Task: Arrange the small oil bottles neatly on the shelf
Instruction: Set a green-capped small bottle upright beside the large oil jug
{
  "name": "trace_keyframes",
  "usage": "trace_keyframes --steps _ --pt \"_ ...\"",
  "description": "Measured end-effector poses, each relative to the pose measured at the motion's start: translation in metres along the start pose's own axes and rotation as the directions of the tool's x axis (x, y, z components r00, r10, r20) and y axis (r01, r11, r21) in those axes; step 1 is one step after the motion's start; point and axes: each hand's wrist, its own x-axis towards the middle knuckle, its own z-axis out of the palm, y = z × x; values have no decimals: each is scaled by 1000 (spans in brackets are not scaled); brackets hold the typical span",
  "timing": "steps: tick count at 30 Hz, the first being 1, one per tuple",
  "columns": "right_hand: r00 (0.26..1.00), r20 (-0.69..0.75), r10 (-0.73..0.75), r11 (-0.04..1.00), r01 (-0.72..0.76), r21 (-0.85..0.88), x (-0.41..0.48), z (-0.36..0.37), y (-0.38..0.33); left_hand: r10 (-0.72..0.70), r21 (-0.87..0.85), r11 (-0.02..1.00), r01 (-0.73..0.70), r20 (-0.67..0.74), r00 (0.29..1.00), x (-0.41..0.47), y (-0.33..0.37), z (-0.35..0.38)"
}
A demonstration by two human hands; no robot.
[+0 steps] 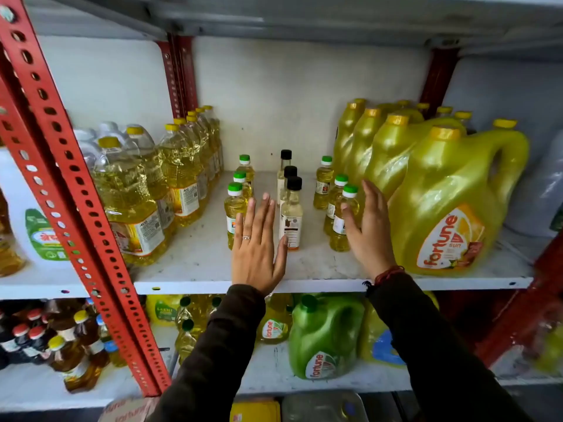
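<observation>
On the white shelf (195,263), nine small oil bottles stood in three short rows running front to back. The left row (236,208) held three green-capped bottles of yellow oil, the middle row (291,217) three black-capped bottles of paler liquid, and the right row (339,214) three more green-capped ones.

The left hand (257,248) was flat and open, fingers together and pointing toward the back wall, set in the gap between the left and middle rows; its little-finger side lay against the front green-capped bottle, and a ring showed on one finger. The right hand (367,226) was also open and held nothing, its palm turned inward against the outer side of the right row, thumb across the front bottle.

Large yellow Fortune jugs (447,208) stood just beside the right hand, and clear bottles of yellow oil (134,202) filled the shelf's left end. Both forearms wore dark sleeves (219,345).
</observation>
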Motion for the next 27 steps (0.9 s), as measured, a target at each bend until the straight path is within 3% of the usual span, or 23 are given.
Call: trace_keyframes --steps 6,15,27 --pt "974 105 203 973 -212 87 29 -2 8 -74 99 993 58 162 984 -19 -14 26" --pt "920 308 243 919 -320 231 58 -8 18 -54 167 986 30 137 989 -27 -20 35" --pt "930 181 321 923 -350 162 63 -3 20 -78 171 984 51 160 984 -26 -18 34"
